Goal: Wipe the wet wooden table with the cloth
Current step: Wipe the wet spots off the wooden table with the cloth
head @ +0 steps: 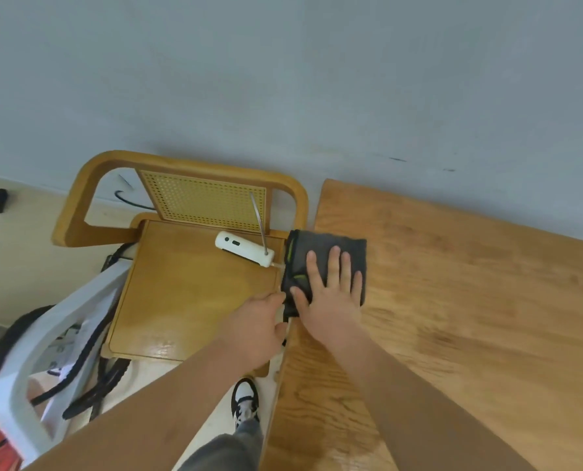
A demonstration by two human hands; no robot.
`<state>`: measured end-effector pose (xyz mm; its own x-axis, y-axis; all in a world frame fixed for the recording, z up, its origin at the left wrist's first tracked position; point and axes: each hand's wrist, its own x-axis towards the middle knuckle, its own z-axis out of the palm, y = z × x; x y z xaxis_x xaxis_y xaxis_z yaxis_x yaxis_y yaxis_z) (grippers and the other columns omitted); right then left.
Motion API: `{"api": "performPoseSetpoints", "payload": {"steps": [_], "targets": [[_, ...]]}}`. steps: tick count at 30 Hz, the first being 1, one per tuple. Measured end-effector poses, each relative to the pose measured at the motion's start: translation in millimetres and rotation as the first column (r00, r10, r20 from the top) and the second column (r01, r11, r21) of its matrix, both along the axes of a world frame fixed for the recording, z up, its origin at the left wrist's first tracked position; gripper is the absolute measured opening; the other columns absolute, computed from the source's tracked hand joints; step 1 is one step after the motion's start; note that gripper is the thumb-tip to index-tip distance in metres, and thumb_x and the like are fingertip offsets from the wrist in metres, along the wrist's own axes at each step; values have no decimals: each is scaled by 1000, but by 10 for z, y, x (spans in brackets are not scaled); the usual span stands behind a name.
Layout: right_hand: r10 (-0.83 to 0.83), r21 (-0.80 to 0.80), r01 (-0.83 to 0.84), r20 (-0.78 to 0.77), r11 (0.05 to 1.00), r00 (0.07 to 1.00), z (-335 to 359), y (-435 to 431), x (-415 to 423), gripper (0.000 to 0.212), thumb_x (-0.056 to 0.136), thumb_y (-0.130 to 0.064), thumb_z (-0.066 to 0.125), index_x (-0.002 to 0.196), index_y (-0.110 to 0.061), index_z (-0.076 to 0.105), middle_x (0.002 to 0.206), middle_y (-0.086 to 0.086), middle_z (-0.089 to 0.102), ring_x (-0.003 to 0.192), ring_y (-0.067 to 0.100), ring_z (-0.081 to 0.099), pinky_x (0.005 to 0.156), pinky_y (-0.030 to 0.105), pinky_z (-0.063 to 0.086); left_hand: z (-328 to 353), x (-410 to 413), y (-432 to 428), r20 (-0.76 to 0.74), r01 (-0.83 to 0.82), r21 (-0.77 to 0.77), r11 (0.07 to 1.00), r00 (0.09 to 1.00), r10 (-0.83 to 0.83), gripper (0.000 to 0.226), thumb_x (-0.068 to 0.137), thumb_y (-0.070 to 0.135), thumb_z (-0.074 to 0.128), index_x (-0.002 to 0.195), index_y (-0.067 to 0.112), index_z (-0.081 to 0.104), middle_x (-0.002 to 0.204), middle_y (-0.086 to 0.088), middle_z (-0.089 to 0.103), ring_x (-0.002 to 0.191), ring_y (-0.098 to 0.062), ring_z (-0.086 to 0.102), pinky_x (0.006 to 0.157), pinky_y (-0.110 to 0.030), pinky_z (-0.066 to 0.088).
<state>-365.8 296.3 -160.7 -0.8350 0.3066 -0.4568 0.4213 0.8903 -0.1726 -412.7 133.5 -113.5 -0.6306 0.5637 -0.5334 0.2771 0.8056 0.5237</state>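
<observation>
A folded dark grey cloth [317, 248] with a green trim lies at the left edge of the wooden table [470, 300], partly hanging over it. My right hand [331, 287] lies flat on the cloth, fingers spread, pressing it down. Beside the table's left edge my left hand [259, 328] touches the cloth's overhanging lower corner; whether it grips that corner is unclear. The tabletop shows a faint sheen near its front.
A wooden chair [181, 287] with a cane back stands against the table's left side, a white device [242, 248] with a thin metal rod on its seat. A white chair [45, 362] and black straps are lower left. A grey wall runs behind.
</observation>
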Motion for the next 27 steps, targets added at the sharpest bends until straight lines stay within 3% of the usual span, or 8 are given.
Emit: {"api": "performPoseSetpoints", "payload": {"steps": [3, 5, 8, 11, 14, 18, 23, 27], "targets": [[43, -39, -45, -45, 998, 998, -59, -474, 739, 77, 99, -61, 37, 166, -31, 14, 173, 17, 1, 159, 39, 1, 122, 61, 6, -39, 263, -74, 50, -27, 7, 1000, 998, 26, 46, 99, 17, 52, 145, 18, 50, 140, -4, 57, 122, -24, 56, 100, -36, 49], [80, -46, -80, -10, 996, 997, -76, -622, 1106, 76, 99, -61, 38, 166, -32, 15, 174, 15, 4, 160, 38, 5, 121, 60, 10, -39, 406, -178, 82, -49, 2, 999, 995, 49, 46, 100, 16, 51, 146, 18, 48, 141, -3, 56, 124, -21, 54, 102, -31, 47], [174, -28, -174, 7, 984, 985, -25, -440, 1189, 77, 100, -71, 26, 162, -43, -10, 171, 4, -22, 159, 29, -16, 125, 54, -2, -69, 553, -365, 118, -55, 11, 998, 991, 54, 42, 100, 14, 51, 142, 15, 52, 138, -7, 60, 122, -24, 57, 101, -34, 47], [191, 25, -195, 126, 980, 973, 79, -38, 831, 76, 97, -77, 15, 150, -49, -32, 161, -3, -44, 151, 20, -38, 127, 51, -11, -101, 671, -553, 138, -50, 12, 999, 989, 48, 45, 100, 14, 52, 145, 17, 51, 142, -7, 58, 126, -23, 56, 104, -30, 45], [52, 19, -57, 212, 998, 976, 175, 223, 425, 80, 97, -78, 18, 157, -46, -24, 164, 0, -40, 153, 22, -34, 128, 51, -9, -96, 748, -676, 137, -67, 42, 997, 989, 61, 42, 100, 12, 52, 142, 13, 55, 143, -8, 57, 126, -24, 56, 106, -32, 45], [-70, -11, 73, 189, 997, 980, 167, -36, 423, 77, 102, -70, 20, 160, -41, -21, 166, 4, -37, 154, 27, -31, 127, 53, -9, -84, 880, -843, 97, -158, 49, 986, 983, 153, 33, 97, 8, 55, 129, 7, 62, 133, -12, 62, 117, -26, 61, 98, -35, 50], [50, -33, -47, 85, 998, 995, 83, -679, 1117, 75, 103, -66, 20, 160, -40, -21, 165, 7, -38, 153, 29, -33, 126, 53, -13, -31, 1232, -967, 54, -218, 11, 976, 975, 217, 48, 100, 15, 55, 148, 18, 50, 155, -1, 46, 133, -20, 52, 107, -25, 40], [130, -77, -132, -27, 988, 991, -39, -968, 1922, 77, 99, -64, 35, 166, -36, 10, 173, 11, -7, 160, 32, -8, 124, 56, -3, 8, 1619, -821, -19, -282, -12, 959, 959, 282, 59, 100, 18, 54, 156, 20, 35, 166, -5, 27, 145, -25, 39, 112, -33, 39]]}}
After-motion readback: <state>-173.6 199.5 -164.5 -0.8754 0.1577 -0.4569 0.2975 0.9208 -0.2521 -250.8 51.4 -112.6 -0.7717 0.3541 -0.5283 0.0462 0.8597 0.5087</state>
